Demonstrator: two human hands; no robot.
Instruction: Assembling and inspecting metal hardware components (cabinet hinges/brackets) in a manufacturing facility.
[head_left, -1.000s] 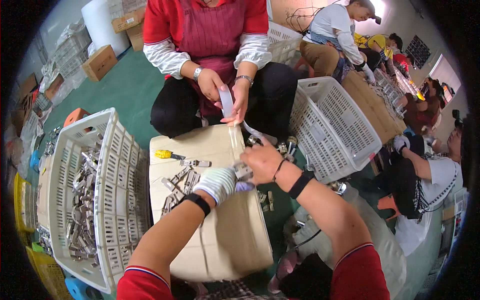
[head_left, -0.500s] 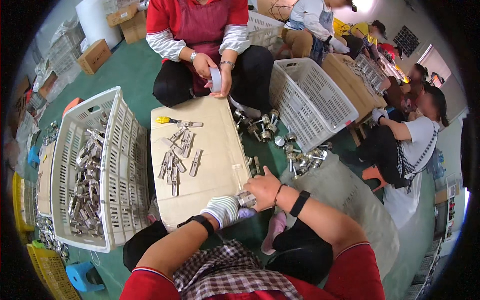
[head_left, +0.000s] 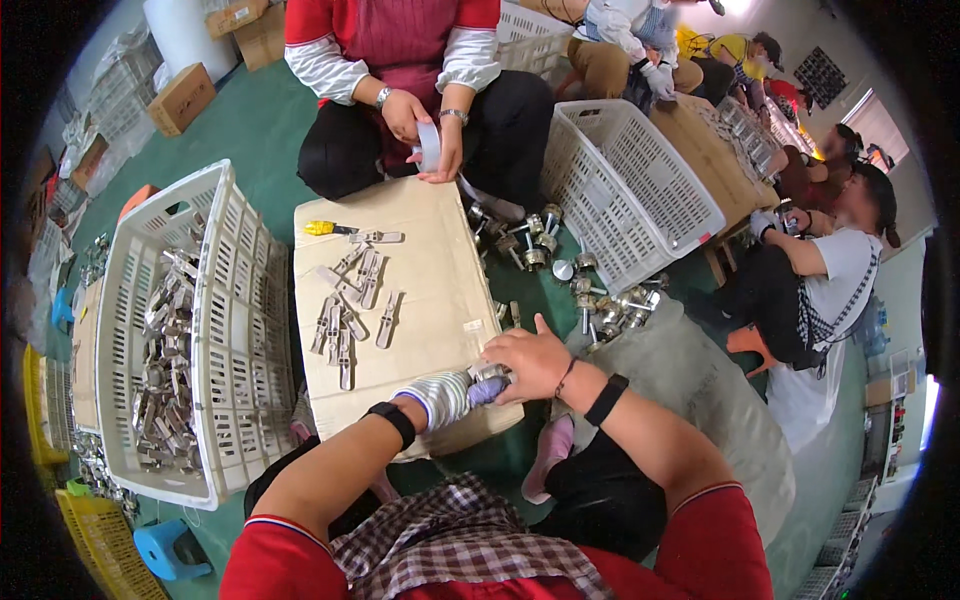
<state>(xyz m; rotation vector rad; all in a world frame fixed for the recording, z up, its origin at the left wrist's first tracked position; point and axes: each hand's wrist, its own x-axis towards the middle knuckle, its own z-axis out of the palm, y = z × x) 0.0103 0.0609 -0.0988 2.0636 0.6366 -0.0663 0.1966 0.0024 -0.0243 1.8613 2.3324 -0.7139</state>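
Observation:
My left hand (head_left: 447,397), in a striped knit glove, is closed around a shiny round metal fitting (head_left: 487,372) at the near right edge of a cardboard box. My bare right hand (head_left: 530,362) grips the same fitting from the other side, its thumb and fingers over the top. Much of the part is hidden by both hands. On the box lies a loose group of flat metal clamp-like levers (head_left: 389,319), left of my hands. Beyond them rests a small yellow-handled tool (head_left: 320,228).
The cardboard box (head_left: 420,350) is the work surface. A white crate (head_left: 222,330) full of metal levers stands left. Another white crate (head_left: 650,190) and a pile of metal fittings (head_left: 537,258) lie right. Opposite, a person holds a pale ring-shaped roll (head_left: 429,147).
Both hands have shifted slightly left and up with the fitting. My right hand's fingers now lie more over its top, and the left glove has turned around it.

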